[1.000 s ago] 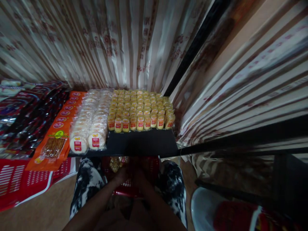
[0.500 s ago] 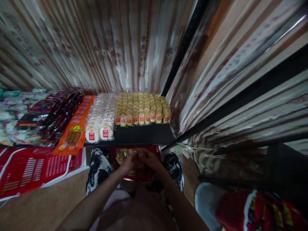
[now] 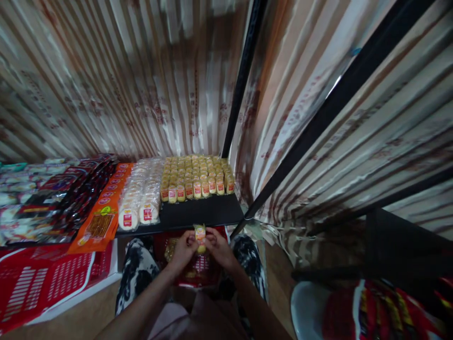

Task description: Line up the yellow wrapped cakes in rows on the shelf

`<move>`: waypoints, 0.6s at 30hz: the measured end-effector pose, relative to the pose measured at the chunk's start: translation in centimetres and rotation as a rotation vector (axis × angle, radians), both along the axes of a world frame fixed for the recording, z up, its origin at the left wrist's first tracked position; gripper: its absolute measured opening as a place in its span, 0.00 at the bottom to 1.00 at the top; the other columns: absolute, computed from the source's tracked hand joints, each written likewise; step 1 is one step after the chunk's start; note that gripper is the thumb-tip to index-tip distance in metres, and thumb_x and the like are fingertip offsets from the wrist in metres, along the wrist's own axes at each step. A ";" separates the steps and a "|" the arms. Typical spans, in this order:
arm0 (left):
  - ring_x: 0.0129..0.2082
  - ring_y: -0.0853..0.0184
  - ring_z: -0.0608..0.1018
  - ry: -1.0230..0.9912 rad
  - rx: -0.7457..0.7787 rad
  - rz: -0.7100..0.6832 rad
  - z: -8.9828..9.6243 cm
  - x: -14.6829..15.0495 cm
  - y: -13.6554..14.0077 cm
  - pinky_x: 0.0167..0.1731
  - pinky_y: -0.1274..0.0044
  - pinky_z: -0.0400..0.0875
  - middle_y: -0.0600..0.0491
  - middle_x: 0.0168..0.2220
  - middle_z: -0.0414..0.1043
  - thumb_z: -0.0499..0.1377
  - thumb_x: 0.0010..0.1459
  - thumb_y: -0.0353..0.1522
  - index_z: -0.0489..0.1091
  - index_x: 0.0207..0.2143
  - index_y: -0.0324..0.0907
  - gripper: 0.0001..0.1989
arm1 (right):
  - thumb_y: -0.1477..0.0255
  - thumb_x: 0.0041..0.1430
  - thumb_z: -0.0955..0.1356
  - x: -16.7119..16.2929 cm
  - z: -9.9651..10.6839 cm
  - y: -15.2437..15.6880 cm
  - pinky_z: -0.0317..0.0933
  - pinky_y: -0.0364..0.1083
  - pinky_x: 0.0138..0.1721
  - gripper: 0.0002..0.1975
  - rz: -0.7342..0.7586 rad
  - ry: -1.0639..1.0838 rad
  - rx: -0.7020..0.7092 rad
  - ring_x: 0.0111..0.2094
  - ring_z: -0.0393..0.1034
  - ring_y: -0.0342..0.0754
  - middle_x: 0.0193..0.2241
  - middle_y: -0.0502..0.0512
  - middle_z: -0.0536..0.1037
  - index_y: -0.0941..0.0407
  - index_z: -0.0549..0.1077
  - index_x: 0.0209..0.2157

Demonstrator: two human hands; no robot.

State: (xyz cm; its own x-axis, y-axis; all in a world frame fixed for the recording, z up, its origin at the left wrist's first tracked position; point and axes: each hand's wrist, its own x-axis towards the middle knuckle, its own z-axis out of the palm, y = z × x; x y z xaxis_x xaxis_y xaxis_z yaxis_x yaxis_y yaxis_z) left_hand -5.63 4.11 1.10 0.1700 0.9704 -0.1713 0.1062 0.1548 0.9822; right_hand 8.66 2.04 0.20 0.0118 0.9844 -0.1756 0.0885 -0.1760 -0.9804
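Observation:
Between my two hands, upright above my lap, is a small yellow wrapped snack pack (image 3: 200, 236) with an orange-red label. My left hand (image 3: 184, 249) pinches its left side, and my right hand (image 3: 218, 246) pinches its right side. Below them sits a red basket (image 3: 189, 284), where more gold-wrapped packs (image 3: 171, 249) show at the left. On the black shelf (image 3: 201, 212) just beyond, similar yellow packs (image 3: 197, 182) stand in tight rows. Left of those are two rows of round white wrapped crackers (image 3: 149, 213).
An orange snack bag (image 3: 97, 226) hangs slightly over the shelf's front edge, beside dark red packets (image 3: 79, 189). A red perforated basket (image 3: 53, 288) lies below left. Black frame bars (image 3: 300, 141) and striped curtains surround the shelf. At lower right are a pale stool (image 3: 305, 307) and red packages (image 3: 385, 311).
My hands were low over the basket, their contents hidden. They have come up toward the shelf edge with the yellow snack pack now visible between them. The view has also shifted.

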 end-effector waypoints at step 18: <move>0.28 0.72 0.71 0.248 0.269 0.005 3.8 7.9 5.0 0.33 0.80 0.66 0.56 0.30 0.69 0.56 0.49 0.29 0.65 0.33 0.41 0.07 | 0.74 0.53 0.61 2.8 2.1 1.9 0.59 0.53 0.50 0.27 -0.387 -0.768 0.446 0.47 0.63 0.53 0.46 0.61 0.70 0.58 0.57 0.57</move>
